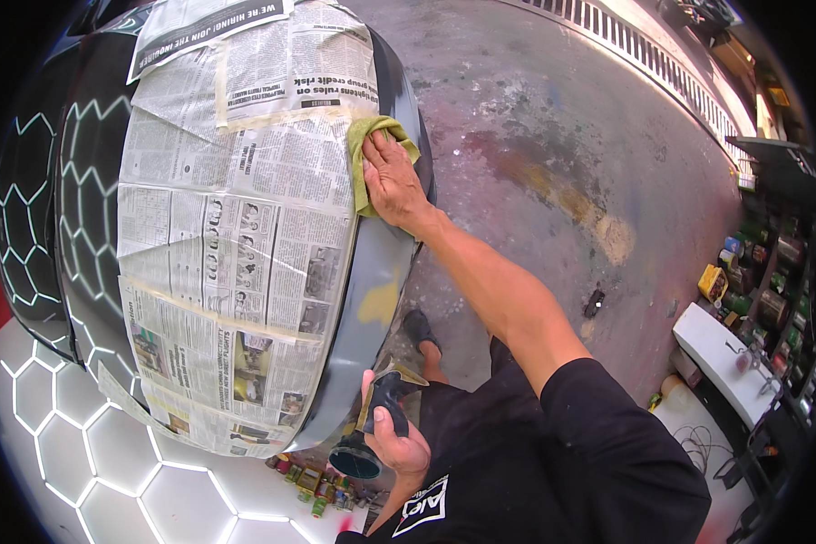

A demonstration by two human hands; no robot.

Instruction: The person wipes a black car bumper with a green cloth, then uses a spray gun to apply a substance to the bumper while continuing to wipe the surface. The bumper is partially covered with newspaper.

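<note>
My right hand (390, 181) presses a yellow-green cloth (363, 195) flat against the edge of a car body panel (354, 313). Its fingers lie spread over the cloth. Grey primer with a pale yellow filler patch (378, 302) shows on the panel. Taped newspaper sheets (245, 199) cover the broad surface beside it. Lower down, close to my body, my left hand (397, 440) is wrapped round a dark handheld tool (388, 399). A round, dark blue-green end (355, 461) shows below it; the tool's exact kind is unclear.
The dark car body (100, 181) carries hexagonal light reflections. Stained concrete floor (535, 136) extends to the right, with a small dark object (594, 303) on it. Cans crowd shelves (775, 299) near a white surface (721, 358). More cans (317, 485) stand at the bottom.
</note>
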